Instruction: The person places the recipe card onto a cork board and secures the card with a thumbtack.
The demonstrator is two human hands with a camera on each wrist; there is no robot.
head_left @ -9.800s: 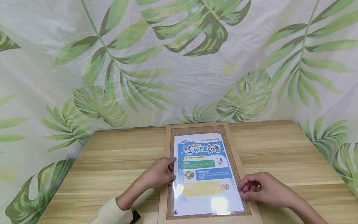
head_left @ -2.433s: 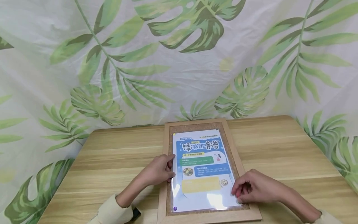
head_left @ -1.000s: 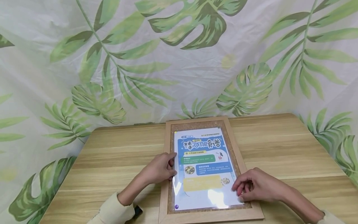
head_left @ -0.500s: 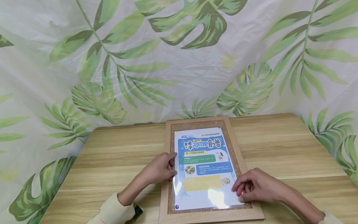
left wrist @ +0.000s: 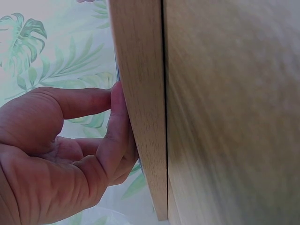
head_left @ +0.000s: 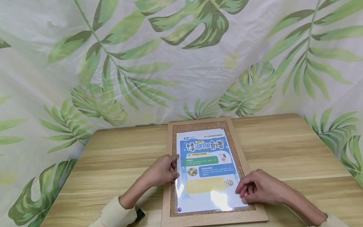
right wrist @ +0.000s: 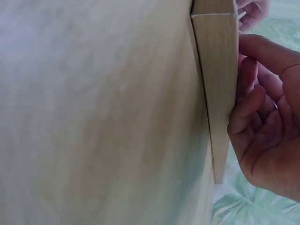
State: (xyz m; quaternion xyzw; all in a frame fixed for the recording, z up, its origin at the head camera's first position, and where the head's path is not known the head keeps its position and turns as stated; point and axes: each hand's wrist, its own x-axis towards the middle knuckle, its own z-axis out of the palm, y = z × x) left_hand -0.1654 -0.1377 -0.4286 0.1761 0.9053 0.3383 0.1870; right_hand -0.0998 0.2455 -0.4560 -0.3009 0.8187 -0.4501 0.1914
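A glossy printed recipe poster (head_left: 205,171) lies on a cork board (head_left: 195,126) with a wooden frame (head_left: 239,143). Pins show at its corners: a yellow pin (head_left: 177,134) top left, a dark one (head_left: 221,128) top right, a purple pin (head_left: 179,209) bottom left. My left hand (head_left: 161,171) rests its fingertips on the poster's left edge; in the left wrist view the left hand (left wrist: 61,150) touches beside the frame. My right hand (head_left: 262,188) rests loosely bent fingers at the lower right edge, covering part of it. Whether anything small is between them is hidden.
The board lies on a wood-grain table (head_left: 122,151) whose back edge meets a leaf-patterned cloth (head_left: 141,56). A small black object (head_left: 139,215) lies by the left sleeve (head_left: 116,212). Light glares off the poster's lower part.
Since the earliest frame my right hand has moved left, from the frame's right side onto the poster's lower right edge. Over the last second both hands have stayed still.
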